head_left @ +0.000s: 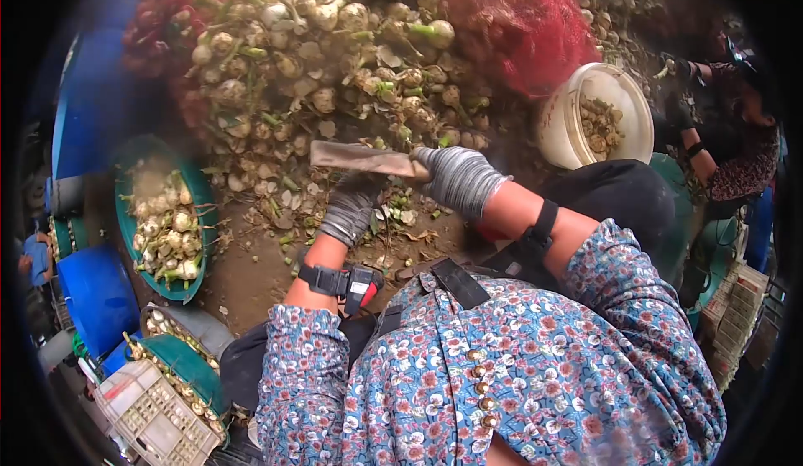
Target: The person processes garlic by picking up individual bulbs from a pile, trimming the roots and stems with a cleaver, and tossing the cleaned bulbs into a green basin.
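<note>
My right hand (pixel 460 179), in a grey striped glove, is closed around the handle of a cleaver (pixel 360 159). Its broad blade points left and lies across the space above my left hand (pixel 353 205). That hand wears a darker-looking glove. Its fingers are in shadow and partly covered by the blade, so I cannot make out what they hold. Just beyond both hands rises a large heap of pale garlic bulbs (pixel 284 69), many with green stem stubs. Cut stem pieces and peelings (pixel 401 215) lie on the ground below the hands.
At left stands a green basin (pixel 207 244) of bulbs, near blue tubs (pixel 96 299) and a white crate (pixel 155 412). A white bucket (pixel 577 135) with small pieces inside stands at right, beside a red mesh sack (pixel 527 27). Another person (pixel 736 148) sits at far right.
</note>
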`<state>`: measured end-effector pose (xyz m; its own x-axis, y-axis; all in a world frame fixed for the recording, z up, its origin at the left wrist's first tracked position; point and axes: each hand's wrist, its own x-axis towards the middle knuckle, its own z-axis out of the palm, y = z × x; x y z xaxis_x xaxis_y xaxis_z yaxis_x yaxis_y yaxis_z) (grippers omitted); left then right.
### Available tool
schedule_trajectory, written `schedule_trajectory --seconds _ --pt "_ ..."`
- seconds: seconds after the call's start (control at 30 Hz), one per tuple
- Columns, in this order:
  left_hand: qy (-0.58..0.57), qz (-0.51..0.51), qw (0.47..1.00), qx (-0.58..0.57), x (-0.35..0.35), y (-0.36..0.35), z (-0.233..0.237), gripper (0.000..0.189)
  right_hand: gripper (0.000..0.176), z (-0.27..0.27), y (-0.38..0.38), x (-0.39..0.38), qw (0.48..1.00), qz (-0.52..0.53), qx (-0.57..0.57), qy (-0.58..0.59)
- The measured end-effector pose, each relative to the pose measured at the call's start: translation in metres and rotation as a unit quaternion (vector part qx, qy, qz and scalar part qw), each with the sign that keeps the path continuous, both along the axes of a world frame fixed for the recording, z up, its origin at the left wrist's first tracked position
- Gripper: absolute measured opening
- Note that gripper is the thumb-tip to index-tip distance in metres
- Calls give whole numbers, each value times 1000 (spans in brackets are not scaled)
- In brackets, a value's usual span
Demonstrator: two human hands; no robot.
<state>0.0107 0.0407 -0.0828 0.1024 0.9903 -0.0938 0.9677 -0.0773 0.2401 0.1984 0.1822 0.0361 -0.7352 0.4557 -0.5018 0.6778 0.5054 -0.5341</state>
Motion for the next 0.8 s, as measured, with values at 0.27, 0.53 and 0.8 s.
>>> schedule_trajectory --seconds 0.27,0.53,0.8 --pt "-361 285 888 -20 8 -29 113 39 54 -4 -2 -4 979 -152 -98 99" --pt "-837 342 424 -47 8 -22 107 63 35 3 -16 -37 926 -166 -217 259" --pt "-947 110 299 43 16 -29 55 54 23 3 -32 -38 650 -423 -595 209"
